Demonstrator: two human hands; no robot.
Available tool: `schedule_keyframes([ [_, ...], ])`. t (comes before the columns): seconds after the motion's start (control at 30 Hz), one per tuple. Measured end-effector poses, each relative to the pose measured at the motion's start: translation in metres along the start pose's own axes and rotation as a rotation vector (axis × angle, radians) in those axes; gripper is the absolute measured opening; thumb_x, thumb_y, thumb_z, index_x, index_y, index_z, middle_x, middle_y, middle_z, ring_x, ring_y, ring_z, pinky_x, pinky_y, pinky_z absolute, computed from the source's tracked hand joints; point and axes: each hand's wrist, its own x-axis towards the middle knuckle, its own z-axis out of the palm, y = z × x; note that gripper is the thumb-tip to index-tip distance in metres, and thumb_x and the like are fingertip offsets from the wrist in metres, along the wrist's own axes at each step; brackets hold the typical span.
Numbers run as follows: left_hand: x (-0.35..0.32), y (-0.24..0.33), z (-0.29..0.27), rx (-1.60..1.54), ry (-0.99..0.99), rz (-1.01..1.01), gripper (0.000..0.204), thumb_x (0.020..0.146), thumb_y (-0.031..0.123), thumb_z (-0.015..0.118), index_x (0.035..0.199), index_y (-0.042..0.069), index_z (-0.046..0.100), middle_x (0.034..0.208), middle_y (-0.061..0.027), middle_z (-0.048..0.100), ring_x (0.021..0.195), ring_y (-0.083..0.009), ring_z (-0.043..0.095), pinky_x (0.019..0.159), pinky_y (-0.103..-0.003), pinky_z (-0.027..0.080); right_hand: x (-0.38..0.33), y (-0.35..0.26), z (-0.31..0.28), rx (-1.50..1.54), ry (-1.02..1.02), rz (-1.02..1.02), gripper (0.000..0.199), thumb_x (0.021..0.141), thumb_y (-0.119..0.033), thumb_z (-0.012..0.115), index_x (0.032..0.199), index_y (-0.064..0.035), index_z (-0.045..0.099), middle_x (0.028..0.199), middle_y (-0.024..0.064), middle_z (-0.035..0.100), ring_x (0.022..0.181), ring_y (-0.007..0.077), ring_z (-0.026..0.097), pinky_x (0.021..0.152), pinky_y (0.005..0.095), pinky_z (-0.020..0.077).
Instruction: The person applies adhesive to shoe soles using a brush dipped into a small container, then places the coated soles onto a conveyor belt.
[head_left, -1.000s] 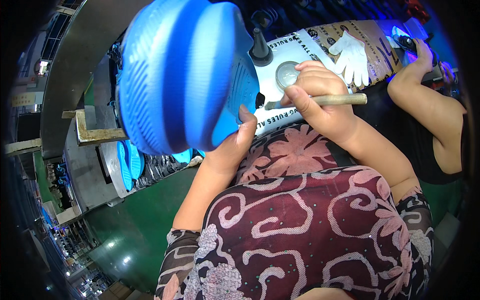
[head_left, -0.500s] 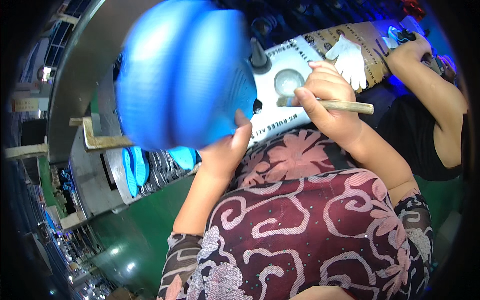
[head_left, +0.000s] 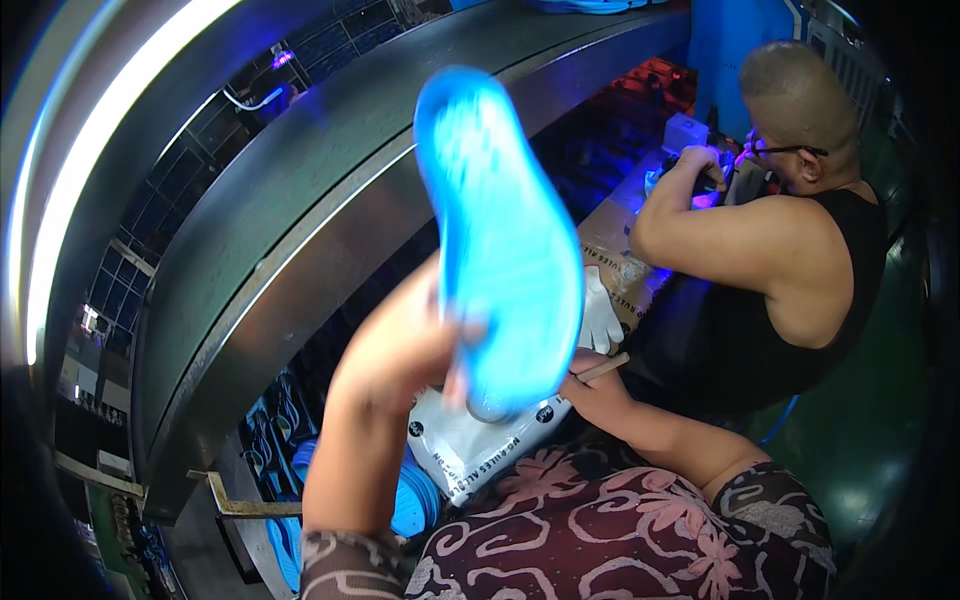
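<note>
A bright blue shoe sole [head_left: 510, 250] is held up in front of me by my left hand [head_left: 440, 340], whose fingers and thumb grip its left edge. The sole is smeared by motion. Beyond its lower right edge my right hand [head_left: 600, 390] is closed round a brush, of which only the wooden handle [head_left: 604, 368] shows; the bristles are hidden. Below the sole lies a white plastic-wrapped work surface [head_left: 465, 455]. A round cup [head_left: 487, 410] on it is mostly covered by the sole.
A stack of blue soles [head_left: 415, 500] stands left of the work surface. A white glove [head_left: 600, 312] lies beyond it. A dark conveyor belt [head_left: 290, 190] with a metal edge curves along the left and far side. A co-worker [head_left: 790, 230] sits at the right.
My view has tilted up, bringing the conveyor and co-worker into sight. The blue sole has moved farther from the camera. The brush stays in my right hand, now partly hidden behind the sole.
</note>
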Motion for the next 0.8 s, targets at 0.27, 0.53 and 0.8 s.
schedule_keyframes([
  [0.27, 0.068, 0.012, 0.05, 0.04, -0.012, 0.29, 0.051, 0.09, 0.028, 0.058, 0.122, -0.011, 0.047, 0.106, -0.022, 0.062, 0.093, -0.028, 0.065, 0.082, -0.03, 0.052, 0.001, 0.01, -0.023, 0.185, 0.044, 0.194, 0.029, 0.092, -0.019, 0.056, 0.071, -0.0021, 0.066, 0.06, 0.005, 0.057, 0.057, 0.0135, 0.051, 0.057, 0.029, 0.0409],
  [0.53, -0.156, -0.08, -0.093, 0.902, 0.637, 0.258, 0.03, 0.084, 0.003, 0.06, 0.114, 0.001, 0.059, 0.101, -0.013, 0.064, 0.087, -0.0177, 0.063, 0.076, -0.028, 0.051, -0.006, 0.038, -0.012, 0.177, -0.009, 0.197, 0.032, 0.095, -0.024, 0.054, 0.075, -0.0018, 0.067, 0.06, 0.0003, 0.056, 0.057, 0.0076, 0.049, 0.054, 0.0239, 0.0401],
  [0.8, -0.422, -0.177, -0.261, 1.413, 1.362, -0.041, 0.028, 0.074, 0.005, 0.059, 0.101, -0.001, 0.053, 0.087, -0.0165, 0.06, 0.078, -0.0289, 0.059, 0.075, -0.038, 0.047, -0.005, 0.019, 0.034, 0.195, -0.182, 0.217, 0.031, 0.092, -0.027, 0.058, 0.074, -0.0032, 0.067, 0.063, 0.0041, 0.061, 0.061, 0.0113, 0.056, 0.06, 0.0275, 0.0449],
])
